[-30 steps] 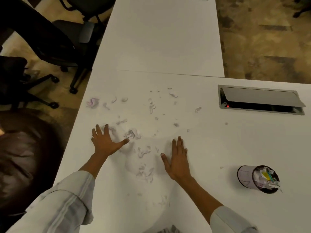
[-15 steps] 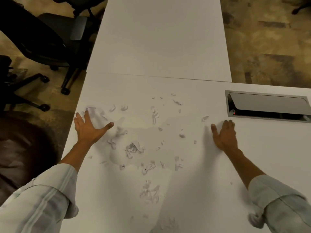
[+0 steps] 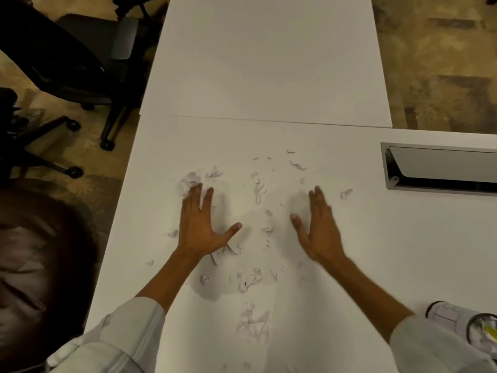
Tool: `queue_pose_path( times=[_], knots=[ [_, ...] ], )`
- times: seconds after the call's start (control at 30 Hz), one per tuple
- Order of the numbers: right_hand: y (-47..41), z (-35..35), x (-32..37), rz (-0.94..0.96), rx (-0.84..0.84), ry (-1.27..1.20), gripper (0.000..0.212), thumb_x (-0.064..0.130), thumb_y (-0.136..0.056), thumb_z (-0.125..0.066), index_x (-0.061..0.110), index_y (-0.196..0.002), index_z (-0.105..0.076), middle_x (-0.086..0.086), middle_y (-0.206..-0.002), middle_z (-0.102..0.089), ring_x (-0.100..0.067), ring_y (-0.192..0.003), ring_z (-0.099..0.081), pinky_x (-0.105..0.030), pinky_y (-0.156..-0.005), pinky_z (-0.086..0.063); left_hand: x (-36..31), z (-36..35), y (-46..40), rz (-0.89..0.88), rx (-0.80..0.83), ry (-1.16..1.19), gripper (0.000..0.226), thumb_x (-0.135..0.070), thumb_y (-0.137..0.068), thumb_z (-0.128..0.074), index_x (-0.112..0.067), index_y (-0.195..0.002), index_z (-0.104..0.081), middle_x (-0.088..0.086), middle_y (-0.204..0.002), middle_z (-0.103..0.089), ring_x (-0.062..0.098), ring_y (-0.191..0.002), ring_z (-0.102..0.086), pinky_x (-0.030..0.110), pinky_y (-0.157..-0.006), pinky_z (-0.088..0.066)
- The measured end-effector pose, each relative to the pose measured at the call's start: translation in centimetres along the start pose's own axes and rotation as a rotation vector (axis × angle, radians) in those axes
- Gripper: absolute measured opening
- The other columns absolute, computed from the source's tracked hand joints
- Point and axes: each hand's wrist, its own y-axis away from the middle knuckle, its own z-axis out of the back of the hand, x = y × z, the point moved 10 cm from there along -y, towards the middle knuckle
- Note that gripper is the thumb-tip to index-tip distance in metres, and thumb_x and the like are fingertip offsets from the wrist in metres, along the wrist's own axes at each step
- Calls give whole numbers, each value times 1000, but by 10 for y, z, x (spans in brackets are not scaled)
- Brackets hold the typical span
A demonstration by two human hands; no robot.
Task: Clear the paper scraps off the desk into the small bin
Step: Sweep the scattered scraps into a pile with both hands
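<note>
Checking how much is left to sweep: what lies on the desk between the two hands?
In the head view, loose paper scraps lie scattered on the white desk between the left hand and right hand.

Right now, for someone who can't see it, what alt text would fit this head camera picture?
A person's left hand and right hand lie flat and open on a white desk, bracketing scattered paper scraps. A small bin lying on its side peeks in at lower right.
</note>
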Motion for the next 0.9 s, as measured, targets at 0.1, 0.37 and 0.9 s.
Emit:
queue_pose_path(
  times=[0.1,0.37,0.9],
  knots=[
    [-71,26,-5,-29,16,53,82,63,-94,-31,10,-153,-13,-7,-163,-4,-21,-150,-4,-48,-121,-12,22,25,-28,87,-79,1,117,-88,-61,-45,-15,-149,-19,16,-161,-7,33,-149,0,56,-119,-9],
    [-174,-22,52,115,261,366,69,59,-96,-30,17,-151,-24,-13,-159,-19,-37,-143,-18,-54,-112,-31,54,19,-93,304,202,80,115,-91,-59,-40,-28,-151,-9,13,-161,-5,35,-148,1,58,-119,-11],
    [17,-66,78,444,315,431,60,29,-83,-55,3,-137,-46,-17,-130,-52,-35,-113,-48,-41,-87,-51,-71,-62,39,-220,350,44,87,-74,-85,-33,-17,-151,-21,12,-162,-7,29,-149,0,49,-122,-14]
  ],
)
